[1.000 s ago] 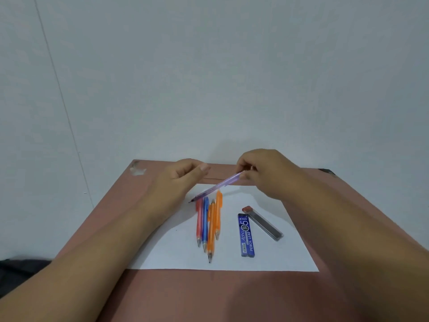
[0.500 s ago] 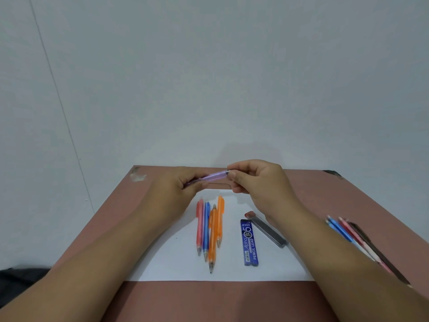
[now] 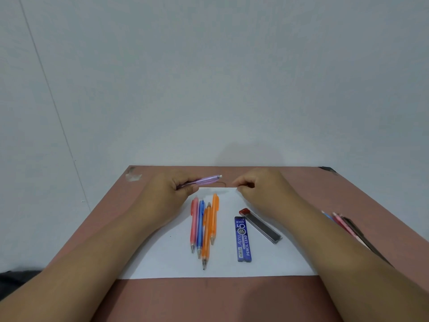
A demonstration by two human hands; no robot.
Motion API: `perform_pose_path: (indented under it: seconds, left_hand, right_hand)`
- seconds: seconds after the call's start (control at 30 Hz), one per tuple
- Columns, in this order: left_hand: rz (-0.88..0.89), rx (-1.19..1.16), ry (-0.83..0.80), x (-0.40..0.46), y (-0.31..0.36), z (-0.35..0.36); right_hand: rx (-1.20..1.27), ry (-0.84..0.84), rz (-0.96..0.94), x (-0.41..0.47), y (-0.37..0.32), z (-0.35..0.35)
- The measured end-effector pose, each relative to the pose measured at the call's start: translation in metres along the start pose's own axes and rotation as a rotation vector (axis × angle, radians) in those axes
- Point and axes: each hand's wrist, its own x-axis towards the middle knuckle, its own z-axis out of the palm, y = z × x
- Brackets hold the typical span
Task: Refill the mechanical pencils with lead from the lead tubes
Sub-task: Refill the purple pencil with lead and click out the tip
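Observation:
My left hand [image 3: 171, 194] grips a purple mechanical pencil [image 3: 206, 180] above the far edge of the white paper [image 3: 167, 259]. The pencil's white end points right and is bare. My right hand [image 3: 260, 189] sits a little to the right of that end, apart from it. Its thumb and forefinger pinch a small cap that is mostly hidden. On the paper lie a pink pencil [image 3: 194, 224], a blue pencil [image 3: 200, 228] and two orange pencils [image 3: 206, 235]. To their right lie a blue lead tube [image 3: 242, 239] and a clear lead tube with a red cap [image 3: 262, 226].
The paper lies on a reddish-brown table [image 3: 209, 298] set against a pale wall. More pencils [image 3: 343, 224] lie at the table's right edge, partly behind my right forearm. A tape patch [image 3: 133, 176] marks the far left corner.
My right hand has let go of the purple pencil's end and moved right, leaving that end white and bare. My left hand keeps its grip on the pencil.

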Motion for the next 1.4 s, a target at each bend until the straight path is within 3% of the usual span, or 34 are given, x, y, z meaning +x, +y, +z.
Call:
perform_pose_path:
  seconds: [0.27, 0.7, 0.9, 1.07, 1.4]
  left_hand:
    - [-0.007, 0.033, -0.01, -0.002, 0.005, -0.001]
    - [0.001, 0.033, -0.037, 0.0, 0.005, -0.001]
    - [0.044, 0.023, -0.034, 0.0, 0.005, 0.0]
    - [0.101, 0.04, -0.009, 0.0, 0.007, 0.001]
    - [0.125, 0.065, 0.016, 0.001, 0.008, 0.002]
  right_hand:
    - [-0.117, -0.069, -0.012, 0.0, 0.004, 0.004]
    - [-0.01, -0.099, 0.06, -0.001, 0.004, 0.002]
    - [0.096, 0.08, -0.102, -0.004, -0.005, -0.003]
    - [0.064, 0.105, -0.27, -0.005, -0.014, 0.003]
    - [0.129, 0.19, -0.262, 0.001, -0.013, 0.004]
